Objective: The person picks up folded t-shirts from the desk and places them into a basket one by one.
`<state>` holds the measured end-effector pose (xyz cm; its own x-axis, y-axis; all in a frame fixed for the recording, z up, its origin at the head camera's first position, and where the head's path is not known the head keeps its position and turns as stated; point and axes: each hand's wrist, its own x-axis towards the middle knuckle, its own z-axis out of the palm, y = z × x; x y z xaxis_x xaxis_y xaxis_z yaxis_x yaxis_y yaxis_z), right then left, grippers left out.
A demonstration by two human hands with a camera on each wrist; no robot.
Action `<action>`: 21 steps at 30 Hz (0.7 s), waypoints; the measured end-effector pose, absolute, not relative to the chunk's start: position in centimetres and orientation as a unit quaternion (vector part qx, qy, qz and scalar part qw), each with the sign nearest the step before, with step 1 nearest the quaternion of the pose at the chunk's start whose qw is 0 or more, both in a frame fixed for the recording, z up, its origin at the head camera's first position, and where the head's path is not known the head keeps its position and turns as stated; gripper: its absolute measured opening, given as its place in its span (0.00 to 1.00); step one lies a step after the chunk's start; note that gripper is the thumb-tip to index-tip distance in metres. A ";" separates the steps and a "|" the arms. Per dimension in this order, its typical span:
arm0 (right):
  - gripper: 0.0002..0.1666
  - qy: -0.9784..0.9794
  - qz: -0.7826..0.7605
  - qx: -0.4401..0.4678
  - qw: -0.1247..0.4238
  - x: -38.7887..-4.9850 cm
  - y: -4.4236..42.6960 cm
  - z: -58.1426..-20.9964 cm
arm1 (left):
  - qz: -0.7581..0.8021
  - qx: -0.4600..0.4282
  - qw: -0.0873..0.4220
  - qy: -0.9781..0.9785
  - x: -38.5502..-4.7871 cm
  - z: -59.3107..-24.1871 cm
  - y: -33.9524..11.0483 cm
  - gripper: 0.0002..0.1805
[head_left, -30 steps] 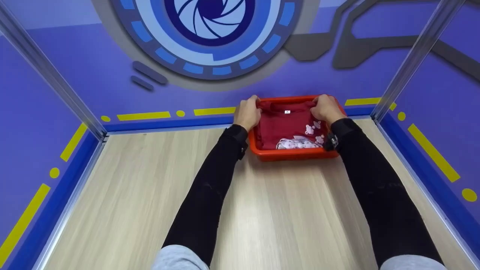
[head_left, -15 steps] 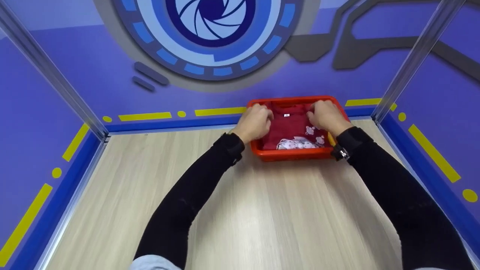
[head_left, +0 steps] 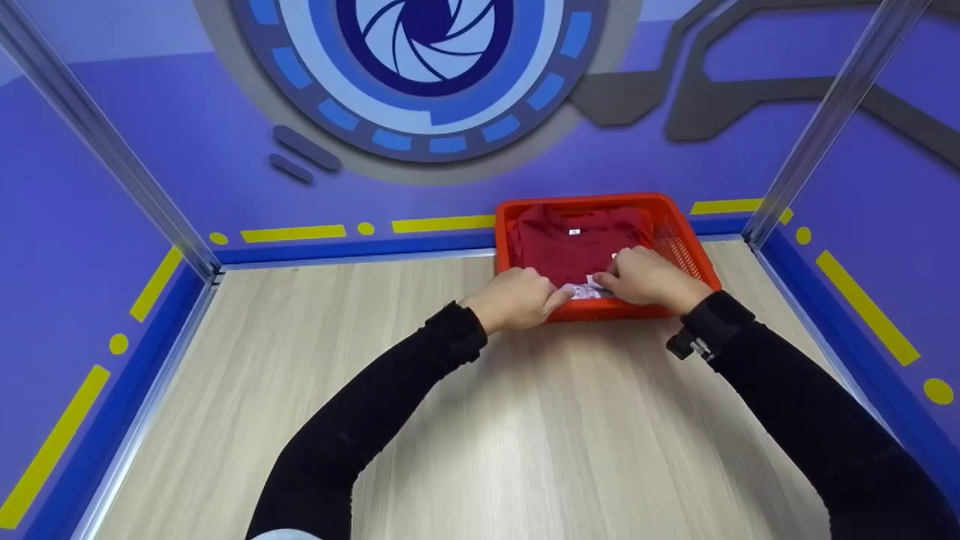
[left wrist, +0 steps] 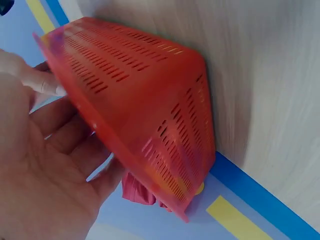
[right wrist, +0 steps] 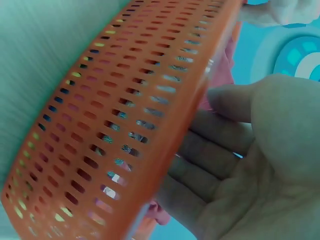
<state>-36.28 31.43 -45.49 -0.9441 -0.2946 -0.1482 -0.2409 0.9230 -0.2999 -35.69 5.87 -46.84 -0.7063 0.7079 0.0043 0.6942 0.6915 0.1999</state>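
A red plastic basket (head_left: pixel 667 201) with slotted sides stands against the back wall. In it lies a folded dark red shirt (head_left: pixel 555 251), with a white neck label (head_left: pixel 574 232) and a pale printed patch (head_left: pixel 589 291) at its near end. My left hand (head_left: pixel 517 300) reaches over the basket's near left rim, its fingers dipping inside and its thumb pointing right. Over the near right rim my right hand (head_left: pixel 649 281) extends its fingers onto the shirt's near edge. Both wrist views show the palms beside the rim with fairly straight fingers; the fingertips are hidden behind it.
Pale wood-look tabletop (head_left: pixel 300 360) extends in front and to the left. Purple patterned panels (head_left: pixel 420 195) enclose the back and sides, joined by metal corner posts (head_left: pixel 832 124). The basket touches or nearly touches the back panel.
Both hands have left the shirt's far shoulder corners and come toward me to its near edge. The basket's right inner side is now uncovered. The basket stays in about the same place.
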 end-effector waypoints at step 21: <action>0.17 0.939 -0.169 -0.157 -0.256 -27.7 28.0 -45.5 | 0.190 0.309 -0.206 0.909 -29.5 -46.0 -3.5 0.16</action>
